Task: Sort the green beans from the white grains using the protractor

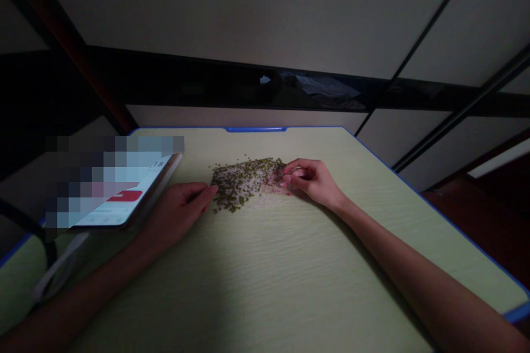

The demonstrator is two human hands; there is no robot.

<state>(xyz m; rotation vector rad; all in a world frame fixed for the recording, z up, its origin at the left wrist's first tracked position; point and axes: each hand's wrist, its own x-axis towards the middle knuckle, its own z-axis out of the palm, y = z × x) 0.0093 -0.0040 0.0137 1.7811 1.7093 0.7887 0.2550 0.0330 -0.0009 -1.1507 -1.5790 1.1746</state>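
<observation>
A spread pile of small green beans and white rice-like grains [242, 179] lies mixed on the pale table. At the pile's left edge is my left hand [186, 204], fingers curled and thumb pressed against the forefinger; whatever they may hold is too small to see. My right hand [312, 179] is at the right end of the pile, with thumb and fingers curled together low over the grains. Reddish light tints its fingertips and the grains beside them. Any grain between those fingers cannot be made out.
A lit screen device [136, 196], partly blurred out, stands tilted at the table's left. A white cable [62, 265] and a dark curved cord [47, 242] are below it. The table [265, 281] has a blue rim. Pale cabinet panels [248, 16] rise behind.
</observation>
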